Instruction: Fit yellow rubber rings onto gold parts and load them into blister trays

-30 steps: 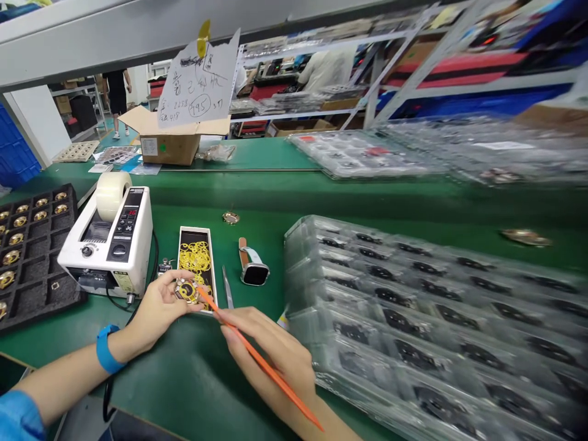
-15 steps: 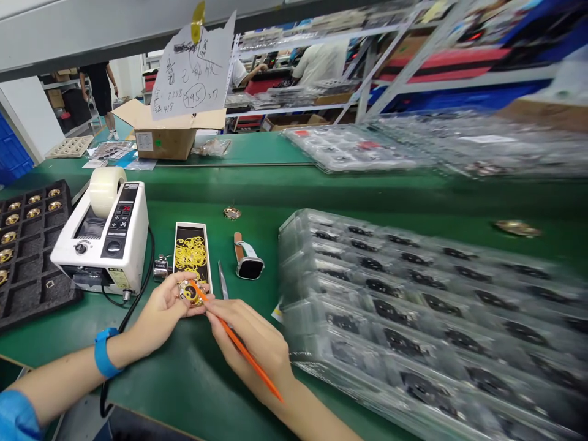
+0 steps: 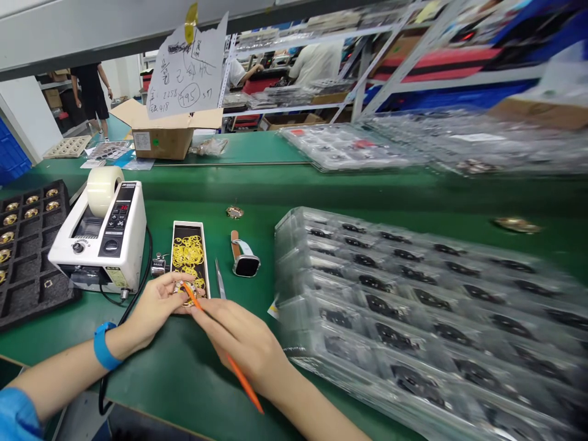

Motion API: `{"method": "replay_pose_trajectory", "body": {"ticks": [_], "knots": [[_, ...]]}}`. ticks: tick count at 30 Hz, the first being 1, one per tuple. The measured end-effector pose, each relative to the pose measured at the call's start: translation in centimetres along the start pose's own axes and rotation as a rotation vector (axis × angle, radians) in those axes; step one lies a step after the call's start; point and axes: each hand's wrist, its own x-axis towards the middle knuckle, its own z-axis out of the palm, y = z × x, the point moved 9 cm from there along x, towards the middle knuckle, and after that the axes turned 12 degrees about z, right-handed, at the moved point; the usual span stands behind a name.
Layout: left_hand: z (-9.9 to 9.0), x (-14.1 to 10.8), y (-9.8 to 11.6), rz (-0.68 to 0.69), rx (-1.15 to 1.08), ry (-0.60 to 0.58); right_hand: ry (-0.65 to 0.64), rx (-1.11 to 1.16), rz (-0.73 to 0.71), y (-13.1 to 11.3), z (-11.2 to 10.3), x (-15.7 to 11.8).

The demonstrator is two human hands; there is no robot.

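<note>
My left hand [image 3: 154, 307] is closed around the rim of a small round gold watch case [image 3: 179, 286], its face turned up. Thin yellow pieces seem to show inside it, too small to make out well. My right hand [image 3: 250, 346] pinches a slim orange stick [image 3: 245, 384], whose tip touches or hovers over the case. Just beyond my left fingers lies a white box [image 3: 201, 236] with many thin yellow rings [image 3: 187, 251] on its dark bottom. Metal tweezers [image 3: 220, 280] rest beside the box, partly behind my right hand.
A white tape dispenser [image 3: 98, 236] stands at left, near a black foam tray [image 3: 34, 266] holding gold cases. A tally counter [image 3: 158, 265] and a smartwatch [image 3: 247, 264] flank the box. Stacked clear plastic trays [image 3: 294, 312] fill the right side. A cardboard box [image 3: 163, 142] sits behind.
My right hand has moved slightly left and the orange stick stands at a steeper angle against the case. The view has shifted a little. My left hand still holds the case.
</note>
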Motion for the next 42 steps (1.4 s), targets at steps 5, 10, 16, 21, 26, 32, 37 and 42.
{"method": "replay_pose_trajectory", "body": {"ticks": [5, 10, 16, 21, 26, 32, 37, 42], "knots": [[0.0, 0.2, 0.4, 0.033, 0.036, -0.01, 0.197, 0.245, 0.406, 4.1, -2.6, -0.3], [0.0, 0.1, 0.6, 0.055, 0.102, -0.007, 0.152, 0.402, 0.518, 4.6, -2.2, -0.5], [-0.8, 0.3, 0.5, 0.052, 0.093, 0.061, 0.129, 0.408, 0.351, 2.2, -1.6, 0.1], [-0.5, 0.2, 0.9, 0.092, 0.058, 0.06, 0.152, 0.375, 0.429, 2.9, -1.3, -0.1], [0.4, -0.2, 0.9, 0.119, 0.011, 0.004, 0.151, 0.33, 0.358, 2.3, -0.7, -0.3], [0.9, -0.6, 0.7, 0.118, -0.016, -0.038, 0.207, 0.271, 0.376, 2.4, -1.0, -0.5], [1.0, -0.7, 0.6, 0.111, -0.003, -0.047, 0.198, 0.241, 0.324, 2.2, -0.9, -0.4], [1.0, -0.5, 0.6, 0.096, -0.015, -0.056, 0.119, 0.075, 0.131, 0.9, 0.2, -0.9]]}}
